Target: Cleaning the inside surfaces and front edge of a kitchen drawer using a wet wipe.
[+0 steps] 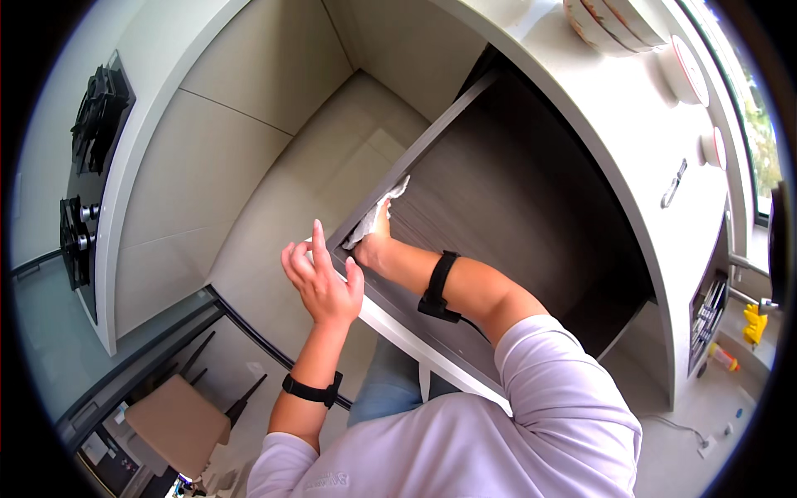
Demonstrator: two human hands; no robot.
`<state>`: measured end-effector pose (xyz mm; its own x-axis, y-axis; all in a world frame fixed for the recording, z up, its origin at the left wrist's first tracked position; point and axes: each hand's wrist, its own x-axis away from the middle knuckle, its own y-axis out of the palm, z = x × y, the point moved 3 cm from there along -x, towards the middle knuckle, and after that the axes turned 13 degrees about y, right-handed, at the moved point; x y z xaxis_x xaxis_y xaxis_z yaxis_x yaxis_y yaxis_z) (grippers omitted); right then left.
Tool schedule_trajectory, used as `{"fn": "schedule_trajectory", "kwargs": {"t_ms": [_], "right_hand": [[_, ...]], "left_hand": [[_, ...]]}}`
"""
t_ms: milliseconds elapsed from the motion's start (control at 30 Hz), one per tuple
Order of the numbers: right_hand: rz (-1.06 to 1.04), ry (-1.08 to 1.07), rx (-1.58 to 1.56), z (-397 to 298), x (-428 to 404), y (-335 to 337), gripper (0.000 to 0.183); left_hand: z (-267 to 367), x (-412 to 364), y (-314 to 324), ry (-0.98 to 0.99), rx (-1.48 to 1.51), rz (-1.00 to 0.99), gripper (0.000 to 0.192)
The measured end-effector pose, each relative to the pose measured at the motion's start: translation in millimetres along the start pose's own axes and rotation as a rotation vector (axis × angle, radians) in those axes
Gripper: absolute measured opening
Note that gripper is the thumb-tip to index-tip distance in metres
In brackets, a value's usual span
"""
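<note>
A deep drawer (pixel 485 168) with a dark wood-grain interior stands pulled out in front of me. Inside it, my right hand (pixel 377 239) presses a crumpled white cloth or paper wipe (pixel 373 218) against the side wall, close to the front corner. Part of that hand's fingers is hidden by the wipe and the angle. Just outside the same corner, my left hand (pixel 320 277) is raised beside the drawer's white front panel (pixel 398 330), index finger extended and thumb apart. It holds nothing; whether it touches the panel edge is unclear.
A white countertop (pixel 598 106) arches over the drawer, bearing stacked bowls (pixel 613 25), small white containers (pixel 682 71) and a metal tool (pixel 674 183). At left is a black gas hob (pixel 87 174) above pale cabinets (pixel 187 162). A beige chair (pixel 177 423) stands lower left.
</note>
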<state>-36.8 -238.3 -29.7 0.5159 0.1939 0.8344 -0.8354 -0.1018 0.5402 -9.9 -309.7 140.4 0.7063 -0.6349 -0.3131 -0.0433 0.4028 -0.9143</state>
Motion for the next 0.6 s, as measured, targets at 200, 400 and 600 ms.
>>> {"fn": "schedule_trajectory", "kwargs": {"t_ms": [200,400,600], "right_hand": [[0.083,0.050,0.007,-1,81,40,0.076],[0.221,-0.064,0.162,-3,125,55,0.065],[0.093,-1.030,0.833,-50,159,8,0.040]], "left_hand": [[-2,1,0,0.011,0.006,0.012,0.066],[-6,4,4,0.011,0.046,0.048,0.071],[-9,7,2,0.007,0.075,0.067,0.073]]}}
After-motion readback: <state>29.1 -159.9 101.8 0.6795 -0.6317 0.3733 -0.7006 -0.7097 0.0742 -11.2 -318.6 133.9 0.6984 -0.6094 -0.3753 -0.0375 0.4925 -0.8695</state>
